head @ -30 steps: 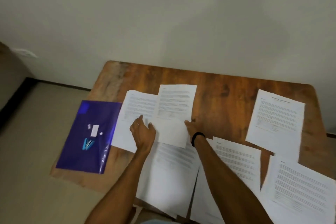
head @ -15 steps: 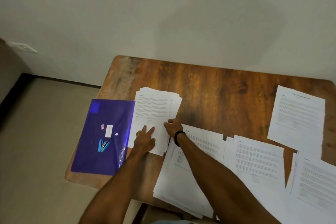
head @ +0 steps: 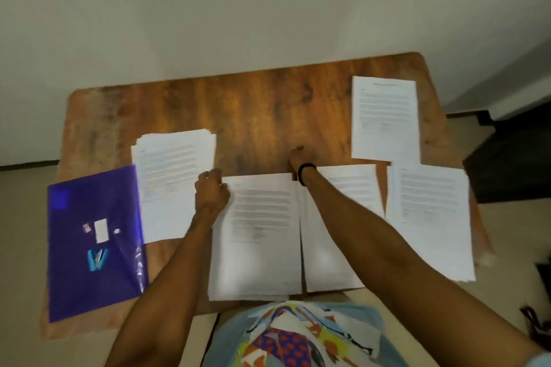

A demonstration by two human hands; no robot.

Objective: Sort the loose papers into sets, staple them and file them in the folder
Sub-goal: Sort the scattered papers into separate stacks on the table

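Observation:
Several stacks of printed white paper lie on the wooden table (head: 262,110): a fanned left stack (head: 176,185), a centre stack (head: 259,235), a centre-right stack (head: 351,188), a right stack (head: 432,217) and a far-right stack (head: 384,119). A purple folder (head: 74,283) lies at the left edge, with a small blue stapler (head: 97,259) and a small white box (head: 101,230) on it. My left hand (head: 212,191) rests with curled fingers at the centre stack's top-left corner, beside the left stack. My right hand (head: 301,156), with a black wristband, touches bare wood beyond the centre stacks; its fingers are hidden.
The table stands against a plain wall. The folder overhangs the table's left edge, and the right stack reaches the right edge. A dark piece of furniture (head: 512,164) stands right of the table. Bare wood shows along the far half.
Both hands have come off the left stack. My right hand moved right onto bare wood, and my left hand drew back to the centre stack's corner. The view has swung right.

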